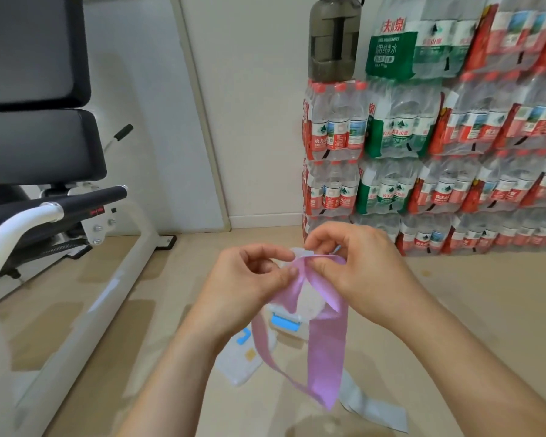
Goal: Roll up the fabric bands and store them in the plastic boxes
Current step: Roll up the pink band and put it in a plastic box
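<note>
Both hands are pinching the pink band [327, 348] at its top, seemingly to begin a roll.
The left hand [252, 272] and right hand [360, 269] are each clamping thumb and forefinger on the fold, holding it in the air so the tails are hanging free above the box [284, 321] and grey band [369, 405] on the floor. Fingertips are hiding any first turn, and the pink band is covering the box's inside.
</note>
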The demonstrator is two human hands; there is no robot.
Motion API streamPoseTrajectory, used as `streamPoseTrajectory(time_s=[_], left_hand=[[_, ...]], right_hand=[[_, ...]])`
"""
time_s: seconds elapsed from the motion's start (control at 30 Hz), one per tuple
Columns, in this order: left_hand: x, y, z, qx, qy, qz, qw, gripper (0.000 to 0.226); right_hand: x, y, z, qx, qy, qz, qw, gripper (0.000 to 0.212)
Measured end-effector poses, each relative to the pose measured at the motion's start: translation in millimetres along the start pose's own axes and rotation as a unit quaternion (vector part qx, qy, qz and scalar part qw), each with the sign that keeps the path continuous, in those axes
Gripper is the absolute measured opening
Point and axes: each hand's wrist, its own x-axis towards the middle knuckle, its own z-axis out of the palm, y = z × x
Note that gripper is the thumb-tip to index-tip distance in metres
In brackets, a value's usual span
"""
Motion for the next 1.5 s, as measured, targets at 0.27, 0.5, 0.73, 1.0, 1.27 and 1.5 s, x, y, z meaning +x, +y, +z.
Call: streamPoseTrajectory(time_s=[0.27, 0.5, 0.73, 1.0, 1.27, 1.5], left_hand=[[-9.7, 9.2, 6.4, -0.007, 0.033, 0.15, 0.988, 0.019], [-3.7, 3.7, -3.7, -0.054, 0.005, 0.037, 0.998, 0.015], [-4.0, 7.3, 0.2, -0.088, 0.092, 0.072, 0.989, 0.007], [-3.0, 9.3, -2.4, -0.165, 0.111, 0.073, 0.977, 0.006], [3.7, 6.4, -35.0, -0.305, 0.272, 0.066, 0.91, 0.008], [10.0, -20.5, -67.8, -0.336, 0.392, -0.012, 0.856, 0.009]], right_hand=[[1.1, -4.4, 5.2, 0.214, 0.002, 0.081, 0.973, 0.013], [-1.1, -4.8, 0.0, 0.322, -0.066, 0.072, 0.941, 0.014], [1.3, 0.1, 3.3, 0.419, -0.106, 0.131, 0.892, 0.015], [-4.7, 2.0, 25.0, 0.391, -0.227, 0.065, 0.889, 0.038], [-8.1, 33.9, 37.0, 0.16, -0.407, 0.129, 0.89, 0.024], [-1.9, 50.5, -5.4, 0.304, -0.363, 0.176, 0.863, 0.025]])
